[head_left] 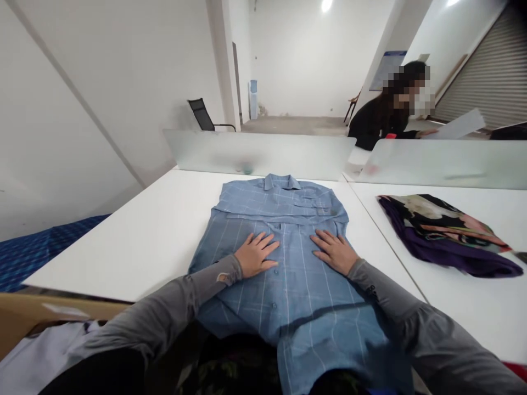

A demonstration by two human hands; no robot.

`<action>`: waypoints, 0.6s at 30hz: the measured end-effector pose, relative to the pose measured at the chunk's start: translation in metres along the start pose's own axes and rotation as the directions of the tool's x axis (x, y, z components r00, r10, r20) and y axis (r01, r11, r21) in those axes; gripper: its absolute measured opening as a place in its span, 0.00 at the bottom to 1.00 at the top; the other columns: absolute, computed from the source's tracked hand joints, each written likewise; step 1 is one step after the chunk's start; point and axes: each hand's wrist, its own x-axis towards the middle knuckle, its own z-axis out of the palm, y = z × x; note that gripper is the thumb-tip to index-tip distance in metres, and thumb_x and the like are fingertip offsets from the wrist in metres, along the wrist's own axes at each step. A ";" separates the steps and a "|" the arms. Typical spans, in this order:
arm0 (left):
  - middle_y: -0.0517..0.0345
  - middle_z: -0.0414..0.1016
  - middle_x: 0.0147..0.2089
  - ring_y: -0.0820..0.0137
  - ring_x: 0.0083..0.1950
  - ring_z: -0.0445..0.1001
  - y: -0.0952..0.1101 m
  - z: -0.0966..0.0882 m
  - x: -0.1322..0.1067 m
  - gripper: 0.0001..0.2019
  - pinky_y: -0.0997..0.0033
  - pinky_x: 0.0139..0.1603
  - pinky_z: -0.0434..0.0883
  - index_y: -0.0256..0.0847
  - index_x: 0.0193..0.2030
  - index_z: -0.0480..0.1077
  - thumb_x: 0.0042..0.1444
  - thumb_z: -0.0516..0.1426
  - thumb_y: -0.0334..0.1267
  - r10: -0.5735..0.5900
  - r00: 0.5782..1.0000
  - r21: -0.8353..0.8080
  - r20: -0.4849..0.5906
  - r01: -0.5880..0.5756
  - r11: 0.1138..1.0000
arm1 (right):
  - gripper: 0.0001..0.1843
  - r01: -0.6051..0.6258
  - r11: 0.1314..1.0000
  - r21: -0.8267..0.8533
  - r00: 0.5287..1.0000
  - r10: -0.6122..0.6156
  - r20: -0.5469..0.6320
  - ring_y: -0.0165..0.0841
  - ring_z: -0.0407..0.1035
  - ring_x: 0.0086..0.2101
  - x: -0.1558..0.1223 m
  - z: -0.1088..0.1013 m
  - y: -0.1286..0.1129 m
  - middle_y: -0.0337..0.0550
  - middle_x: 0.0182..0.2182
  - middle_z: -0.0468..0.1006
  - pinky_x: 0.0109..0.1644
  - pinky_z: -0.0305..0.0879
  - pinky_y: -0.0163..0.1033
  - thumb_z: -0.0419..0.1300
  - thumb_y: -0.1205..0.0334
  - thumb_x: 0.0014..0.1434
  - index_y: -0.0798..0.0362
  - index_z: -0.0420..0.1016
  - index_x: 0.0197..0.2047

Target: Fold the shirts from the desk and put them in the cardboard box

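Observation:
A blue button-up shirt (296,291) with thin white check lines lies front side up on the white table, its collar at the far end. A crosswise fold runs below the chest, and the lower hem hangs over the near edge. My left hand (256,255) rests flat on the shirt, left of the button line, fingers spread. On the other side of the buttons, my right hand (334,252) presses flat on the cloth, fingers apart. Neither hand grips anything.
Folded dark floral and purple cloth (448,233) lies on the right-hand table. Frosted dividers (267,153) line the far edge. Beyond them a person (381,115) in black holds a white sheet. A cardboard box (61,310) with pale cloth stands at the lower left.

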 end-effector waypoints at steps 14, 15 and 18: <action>0.54 0.76 0.52 0.60 0.53 0.74 0.057 -0.011 -0.210 0.12 0.62 0.57 0.68 0.47 0.45 0.72 0.59 0.54 0.49 -0.514 0.831 -0.402 -0.213 0.405 0.821 | 0.25 -0.516 0.727 0.454 0.696 0.664 -0.272 0.42 0.75 0.44 -0.230 -0.021 -0.029 0.48 0.47 0.79 0.47 0.73 0.43 0.54 0.40 0.58 0.51 0.78 0.45; 0.53 0.77 0.47 0.58 0.49 0.75 0.052 -0.009 -0.218 0.14 0.61 0.52 0.70 0.45 0.42 0.71 0.57 0.55 0.52 -0.694 0.681 -0.485 -0.233 0.537 0.690 | 0.26 -0.596 0.650 0.471 0.589 0.753 -0.295 0.42 0.76 0.40 -0.236 -0.021 -0.037 0.47 0.41 0.81 0.41 0.73 0.42 0.54 0.38 0.56 0.51 0.78 0.42; 0.52 0.78 0.37 0.53 0.40 0.76 0.041 -0.003 -0.230 0.21 0.57 0.42 0.72 0.42 0.38 0.70 0.48 0.58 0.58 -0.957 0.267 -0.683 -0.110 0.680 0.268 | 0.27 -0.709 0.501 0.496 0.446 0.864 -0.235 0.43 0.77 0.32 -0.243 -0.015 -0.062 0.44 0.31 0.82 0.32 0.71 0.40 0.55 0.34 0.51 0.49 0.78 0.37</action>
